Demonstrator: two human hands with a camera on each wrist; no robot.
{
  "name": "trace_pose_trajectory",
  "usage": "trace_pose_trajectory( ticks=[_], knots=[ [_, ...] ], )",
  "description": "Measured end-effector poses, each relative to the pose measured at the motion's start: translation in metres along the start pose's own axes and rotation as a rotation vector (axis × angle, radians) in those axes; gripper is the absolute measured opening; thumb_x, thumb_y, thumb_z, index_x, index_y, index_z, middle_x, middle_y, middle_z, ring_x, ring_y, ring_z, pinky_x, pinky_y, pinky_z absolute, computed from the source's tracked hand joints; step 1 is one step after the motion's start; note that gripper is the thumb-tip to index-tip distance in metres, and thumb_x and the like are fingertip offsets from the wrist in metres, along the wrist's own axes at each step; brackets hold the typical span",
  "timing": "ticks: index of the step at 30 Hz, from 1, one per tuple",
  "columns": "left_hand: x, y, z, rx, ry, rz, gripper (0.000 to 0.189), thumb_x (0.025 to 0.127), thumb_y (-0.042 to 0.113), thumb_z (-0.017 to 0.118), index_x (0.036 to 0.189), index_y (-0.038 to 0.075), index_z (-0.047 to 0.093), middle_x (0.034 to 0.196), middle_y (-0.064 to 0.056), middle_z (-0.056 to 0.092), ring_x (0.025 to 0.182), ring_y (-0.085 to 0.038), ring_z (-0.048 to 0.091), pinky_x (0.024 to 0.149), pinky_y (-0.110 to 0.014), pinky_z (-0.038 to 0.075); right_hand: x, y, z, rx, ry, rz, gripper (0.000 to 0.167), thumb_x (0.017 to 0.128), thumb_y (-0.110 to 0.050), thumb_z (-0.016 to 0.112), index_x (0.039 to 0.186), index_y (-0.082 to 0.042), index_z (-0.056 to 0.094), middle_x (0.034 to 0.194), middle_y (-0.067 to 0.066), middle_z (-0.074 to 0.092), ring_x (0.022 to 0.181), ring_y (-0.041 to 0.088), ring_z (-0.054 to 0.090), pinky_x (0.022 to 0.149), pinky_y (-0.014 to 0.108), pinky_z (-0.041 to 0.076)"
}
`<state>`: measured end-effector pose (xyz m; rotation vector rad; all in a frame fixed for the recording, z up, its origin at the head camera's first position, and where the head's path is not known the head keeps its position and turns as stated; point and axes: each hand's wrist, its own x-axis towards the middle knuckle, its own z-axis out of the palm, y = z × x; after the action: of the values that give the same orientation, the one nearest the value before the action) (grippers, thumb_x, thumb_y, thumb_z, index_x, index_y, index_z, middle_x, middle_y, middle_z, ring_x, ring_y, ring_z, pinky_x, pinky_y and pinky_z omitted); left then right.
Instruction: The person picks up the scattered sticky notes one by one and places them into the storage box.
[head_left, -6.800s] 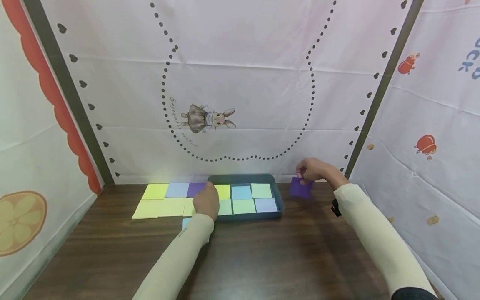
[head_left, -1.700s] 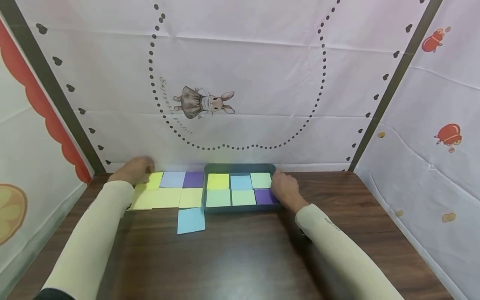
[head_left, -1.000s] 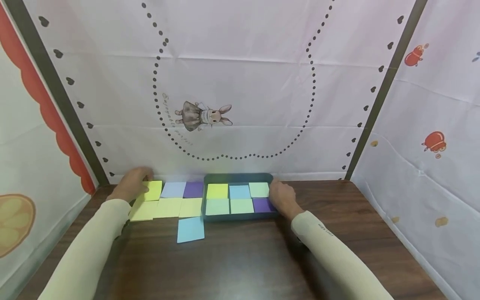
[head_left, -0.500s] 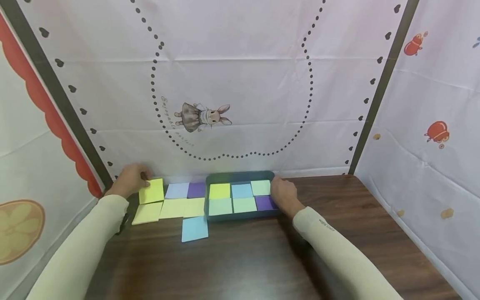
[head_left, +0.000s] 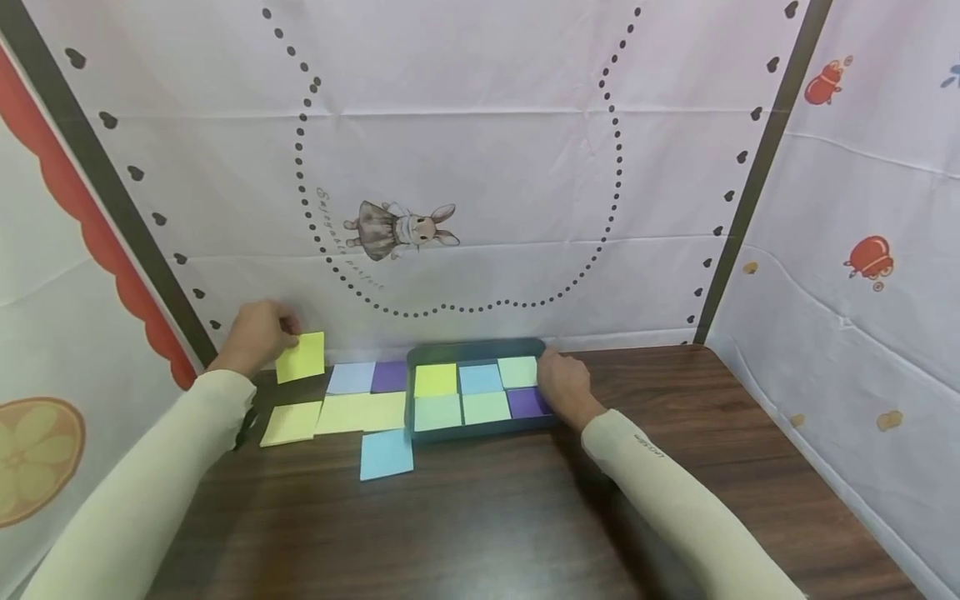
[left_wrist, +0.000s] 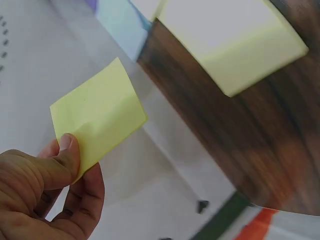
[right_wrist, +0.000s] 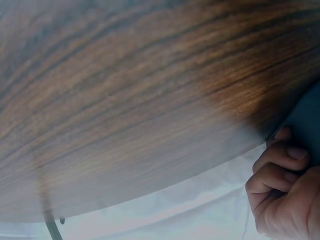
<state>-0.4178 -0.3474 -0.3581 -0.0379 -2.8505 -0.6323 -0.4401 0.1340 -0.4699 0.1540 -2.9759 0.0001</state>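
Observation:
My left hand point(head_left: 258, 337) pinches a bright yellow sticky note point(head_left: 302, 357) by its edge, raised above the far left of the table. In the left wrist view the thumb lies across the face of the note point(left_wrist: 100, 112), with fingers behind it. My right hand point(head_left: 568, 387) grips the right end of a dark teal tray point(head_left: 480, 429); its curled fingers point(right_wrist: 270, 177) show in the right wrist view. Inside the tray lie several notes in two rows, among them a yellow note point(head_left: 436, 380), a blue note point(head_left: 481, 379) and a purple note point(head_left: 527, 403), partly hidden by my right hand.
Left of the tray, a lavender note point(head_left: 351, 378) and a purple note point(head_left: 389, 377) lie behind three pale yellow notes point(head_left: 341, 414). A light blue note point(head_left: 386, 455) lies in front. Printed cloth walls point(head_left: 480, 183) stand behind and beside the wooden table point(head_left: 480, 525).
My left hand has lifted the yellow note off the table at the far left. Earlier, my right hand held a purple note right of the tray; now a purple note shows in its front right corner.

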Motion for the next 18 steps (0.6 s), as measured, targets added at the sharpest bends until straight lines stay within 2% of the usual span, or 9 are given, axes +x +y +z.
trace_pose_trajectory(
  ticks=[4,5,7,11,14,17,18],
  knots=[
    [0.002,0.025,0.001,-0.019,-0.012,0.035,0.008,0.093,-0.008,0.081,0.098,-0.005,0.075,0.097,-0.023,0.075,0.089,-0.035,0.065,0.077,-0.045,0.055,-0.001,-0.001,-0.004,0.003,-0.008,0.005,0.027,0.117,-0.009,0.043,0.109,0.002,0.067,0.082,0.013,0.071,0.079,0.03,0.079,0.064,0.046,0.068],
    [0.002,0.032,0.002,-0.028,-0.017,0.051,0.008,0.093,-0.008,0.081,0.098,-0.005,0.075,0.098,-0.023,0.075,0.089,-0.035,0.065,0.078,-0.046,0.056,-0.004,-0.002,-0.012,0.01,-0.034,0.011,0.025,0.116,-0.008,0.046,0.109,0.003,0.067,0.081,0.014,0.071,0.078,0.031,0.079,0.065,0.047,0.069],
    [0.003,0.046,0.004,-0.043,-0.019,0.09,0.008,0.093,-0.008,0.081,0.098,-0.005,0.075,0.098,-0.024,0.076,0.09,-0.035,0.067,0.08,-0.046,0.057,-0.002,-0.002,-0.011,0.018,-0.048,0.02,0.023,0.116,-0.008,0.047,0.109,0.003,0.066,0.082,0.014,0.071,0.077,0.03,0.078,0.066,0.047,0.069],
    [0.004,0.076,0.015,-0.087,-0.032,0.159,0.007,0.093,-0.009,0.081,0.096,-0.004,0.077,0.098,-0.023,0.077,0.089,-0.034,0.069,0.08,-0.046,0.061,0.015,0.005,0.012,0.027,-0.054,0.039,0.02,0.114,-0.009,0.05,0.109,0.001,0.067,0.085,0.015,0.073,0.078,0.033,0.078,0.065,0.05,0.068],
    [0.003,0.096,0.027,-0.119,-0.041,0.191,0.008,0.093,-0.009,0.082,0.095,-0.002,0.079,0.097,-0.021,0.078,0.089,-0.032,0.07,0.081,-0.045,0.062,0.031,0.012,0.04,0.015,-0.018,0.032,0.021,0.113,-0.011,0.05,0.109,-0.001,0.067,0.085,0.015,0.073,0.077,0.033,0.077,0.062,0.05,0.067],
    [0.0,0.112,0.037,-0.144,-0.032,0.228,0.01,0.093,-0.01,0.082,0.093,0.0,0.08,0.096,-0.018,0.079,0.089,-0.031,0.071,0.083,-0.046,0.062,0.034,0.014,0.047,0.004,-0.015,0.024,0.022,0.114,-0.012,0.05,0.109,0.001,0.068,0.085,0.016,0.073,0.076,0.034,0.078,0.062,0.051,0.067],
    [-0.001,0.116,0.041,-0.153,-0.027,0.245,0.01,0.092,-0.01,0.082,0.093,0.0,0.08,0.096,-0.018,0.079,0.088,-0.031,0.071,0.084,-0.047,0.063,0.034,0.015,0.051,-0.005,0.01,0.017,0.021,0.113,-0.011,0.05,0.109,-0.001,0.068,0.084,0.015,0.073,0.075,0.034,0.077,0.061,0.051,0.066]
  ],
)
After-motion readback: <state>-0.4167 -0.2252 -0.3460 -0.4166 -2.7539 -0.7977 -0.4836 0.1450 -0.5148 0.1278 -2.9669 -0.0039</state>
